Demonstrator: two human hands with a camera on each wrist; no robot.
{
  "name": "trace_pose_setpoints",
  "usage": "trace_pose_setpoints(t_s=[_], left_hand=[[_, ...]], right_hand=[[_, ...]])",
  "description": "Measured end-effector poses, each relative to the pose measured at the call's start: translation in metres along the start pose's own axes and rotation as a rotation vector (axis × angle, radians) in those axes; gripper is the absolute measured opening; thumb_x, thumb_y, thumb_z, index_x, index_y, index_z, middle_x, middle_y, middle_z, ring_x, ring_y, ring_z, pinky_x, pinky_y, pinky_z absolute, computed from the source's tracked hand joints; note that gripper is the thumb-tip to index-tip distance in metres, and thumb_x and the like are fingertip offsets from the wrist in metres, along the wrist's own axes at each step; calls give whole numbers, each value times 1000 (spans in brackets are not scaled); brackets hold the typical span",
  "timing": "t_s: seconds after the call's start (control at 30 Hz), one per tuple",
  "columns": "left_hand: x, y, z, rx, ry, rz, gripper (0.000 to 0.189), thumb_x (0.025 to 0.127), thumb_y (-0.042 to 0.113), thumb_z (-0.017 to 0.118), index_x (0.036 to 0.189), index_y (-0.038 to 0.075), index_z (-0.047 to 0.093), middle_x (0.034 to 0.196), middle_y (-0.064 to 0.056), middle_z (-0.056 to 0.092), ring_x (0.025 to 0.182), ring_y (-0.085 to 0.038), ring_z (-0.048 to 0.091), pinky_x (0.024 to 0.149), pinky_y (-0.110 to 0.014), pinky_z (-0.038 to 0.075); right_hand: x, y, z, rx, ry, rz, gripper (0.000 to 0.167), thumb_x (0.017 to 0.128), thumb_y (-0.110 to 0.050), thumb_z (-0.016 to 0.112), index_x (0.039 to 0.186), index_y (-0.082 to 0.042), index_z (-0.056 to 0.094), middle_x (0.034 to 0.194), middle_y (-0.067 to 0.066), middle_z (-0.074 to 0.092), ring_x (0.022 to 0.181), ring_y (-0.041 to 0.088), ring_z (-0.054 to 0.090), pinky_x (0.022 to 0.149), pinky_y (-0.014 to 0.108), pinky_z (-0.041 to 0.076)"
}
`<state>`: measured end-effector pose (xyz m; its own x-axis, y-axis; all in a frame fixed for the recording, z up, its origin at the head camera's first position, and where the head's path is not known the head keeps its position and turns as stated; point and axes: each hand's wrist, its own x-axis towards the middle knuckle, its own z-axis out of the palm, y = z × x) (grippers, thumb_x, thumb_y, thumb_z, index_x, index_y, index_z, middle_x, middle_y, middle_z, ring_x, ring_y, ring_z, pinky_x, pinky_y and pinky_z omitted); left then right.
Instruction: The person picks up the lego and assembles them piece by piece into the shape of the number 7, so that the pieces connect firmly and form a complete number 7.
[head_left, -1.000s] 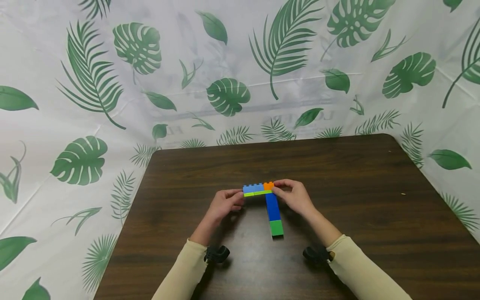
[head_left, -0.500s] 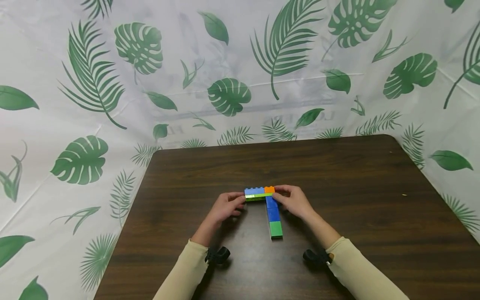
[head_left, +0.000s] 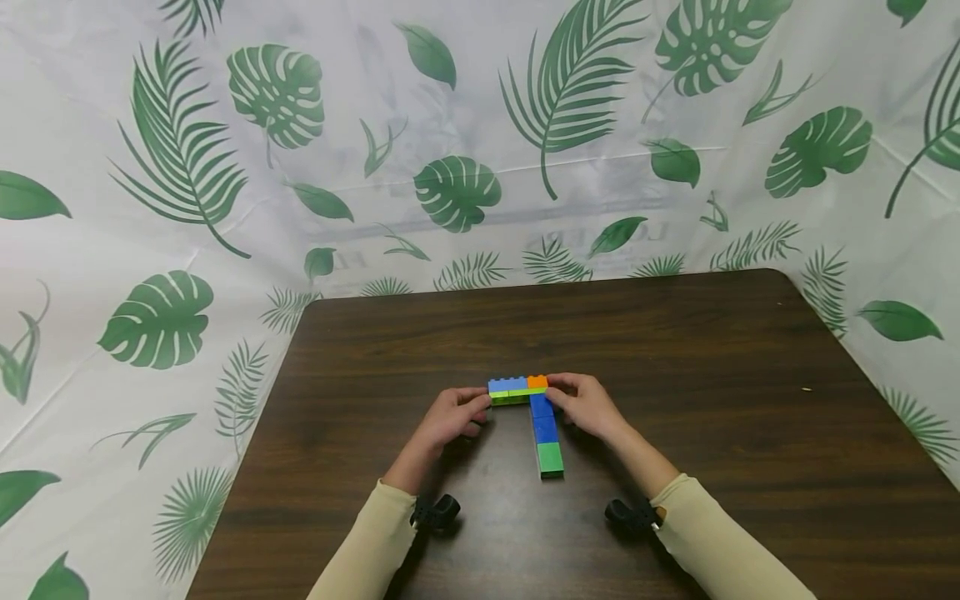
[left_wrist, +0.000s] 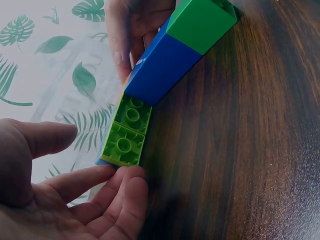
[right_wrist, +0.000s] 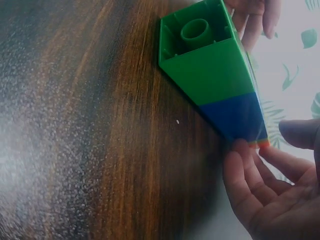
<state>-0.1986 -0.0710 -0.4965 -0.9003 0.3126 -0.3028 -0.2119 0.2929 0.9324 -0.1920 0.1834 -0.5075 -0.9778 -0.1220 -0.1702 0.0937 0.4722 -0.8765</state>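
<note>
Joined toy building bricks form an upside-down-L shape on the table. Its crossbar has a light-blue brick, an orange brick and lime bricks with hollow undersides showing. A stem of dark-blue bricks runs towards the person and ends in a green brick, its hollow end facing the right wrist camera. My left hand touches the crossbar's left end with its fingertips, its thumb held apart in the left wrist view. My right hand has fingertips at the orange end and the dark-blue brick, thumb apart.
The dark wood-grain table extends around the bricks. A white curtain printed with green leaves hangs behind and beside it. Black wrist cameras sit on both wrists, over pale sleeves. A tiny light speck lies to the right.
Over the second, both hands and the bricks have come slightly lower in the head view, and the stem looks flatter to the table. In the last half second almost nothing has moved.
</note>
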Motion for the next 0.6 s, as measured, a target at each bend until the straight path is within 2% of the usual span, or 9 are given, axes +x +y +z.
trace_pose_setpoints(t_s=[0.3, 0.6], left_hand=[[-4, 1, -1, 17, -10, 7, 45, 100, 26, 57, 134, -3, 57, 125, -22, 61, 102, -34, 64, 76, -43, 56], [-4, -1, -3, 32, -8, 17, 44, 100, 26, 57, 133, -2, 58, 124, -21, 62, 100, -33, 64, 74, -42, 57]], right_hand=[[-3, 0, 0, 14, -19, 4, 40, 98, -20, 61, 131, 3, 58, 122, 21, 62, 83, 21, 64, 63, 35, 56], [-2, 1, 0, 27, -26, 14, 40, 99, -21, 61, 132, 1, 58, 118, 19, 65, 85, 22, 65, 63, 35, 56]])
